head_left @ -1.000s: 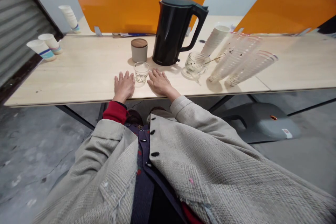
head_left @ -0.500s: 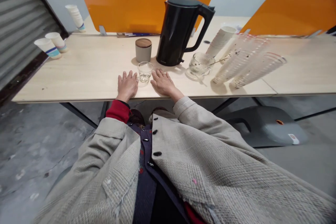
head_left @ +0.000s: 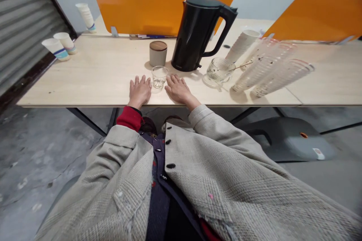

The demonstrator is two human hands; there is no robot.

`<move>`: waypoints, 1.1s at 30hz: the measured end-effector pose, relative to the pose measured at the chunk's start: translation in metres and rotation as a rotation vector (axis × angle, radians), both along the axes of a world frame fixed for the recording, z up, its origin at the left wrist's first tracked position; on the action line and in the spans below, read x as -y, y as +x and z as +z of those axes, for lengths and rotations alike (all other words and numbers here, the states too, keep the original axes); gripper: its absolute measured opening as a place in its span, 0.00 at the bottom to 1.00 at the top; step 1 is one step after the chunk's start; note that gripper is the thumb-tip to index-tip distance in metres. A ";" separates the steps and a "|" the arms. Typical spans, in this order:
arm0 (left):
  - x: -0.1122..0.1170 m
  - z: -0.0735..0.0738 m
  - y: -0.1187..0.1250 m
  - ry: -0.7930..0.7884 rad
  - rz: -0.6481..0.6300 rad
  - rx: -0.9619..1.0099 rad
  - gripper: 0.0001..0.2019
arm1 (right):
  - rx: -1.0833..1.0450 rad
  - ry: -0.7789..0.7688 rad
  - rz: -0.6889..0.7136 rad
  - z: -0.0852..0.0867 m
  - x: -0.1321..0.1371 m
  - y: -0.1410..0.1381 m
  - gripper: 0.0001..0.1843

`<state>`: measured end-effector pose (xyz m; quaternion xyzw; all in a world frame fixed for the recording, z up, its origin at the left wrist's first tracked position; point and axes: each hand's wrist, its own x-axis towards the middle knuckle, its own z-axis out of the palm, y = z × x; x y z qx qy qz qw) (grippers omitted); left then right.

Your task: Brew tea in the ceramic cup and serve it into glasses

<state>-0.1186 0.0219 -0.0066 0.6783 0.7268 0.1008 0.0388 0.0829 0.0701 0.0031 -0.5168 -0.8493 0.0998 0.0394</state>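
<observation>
My left hand (head_left: 140, 92) and my right hand (head_left: 178, 90) lie flat and empty on the pale wooden desk (head_left: 85, 79), fingers spread, near its front edge. Between them stands a small clear glass tumbler (head_left: 160, 77), nearly touching neither. Behind it are a grey canister with a wooden lid (head_left: 158, 53) and a black electric kettle (head_left: 195, 35). To the right sit a ribbed glass mug (head_left: 220, 70) with a spoon, a stack of white paper cups (head_left: 243, 45), and two tilted stacks of clear plastic cups (head_left: 263, 66).
Orange divider panels (head_left: 164, 3) rise along the desk's far side. Paper cups (head_left: 55, 49) stand at the left end, before a grey roller shutter (head_left: 22, 19). A grey stool (head_left: 291, 139) sits on the concrete floor under the desk's right side.
The whole scene has drifted slightly right and the desk sits a little lower in view. My hands stay flat on the desk, and the objects keep their places.
</observation>
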 end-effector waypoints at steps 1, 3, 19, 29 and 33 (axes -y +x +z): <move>0.000 0.000 0.000 0.001 -0.002 0.000 0.33 | 0.003 -0.002 -0.002 0.000 0.000 0.000 0.40; 0.000 0.000 0.000 -0.001 -0.006 0.000 0.33 | 0.006 -0.002 -0.007 0.001 0.000 -0.001 0.40; 0.000 0.003 0.001 -0.011 -0.008 -0.016 0.33 | 0.006 -0.009 -0.010 0.005 0.003 -0.001 0.40; 0.002 0.008 0.003 -0.038 0.001 -0.056 0.33 | 0.000 -0.014 -0.009 0.007 0.005 -0.001 0.40; 0.001 0.007 0.002 -0.033 -0.006 -0.048 0.34 | 0.008 -0.015 -0.015 0.006 0.004 -0.002 0.40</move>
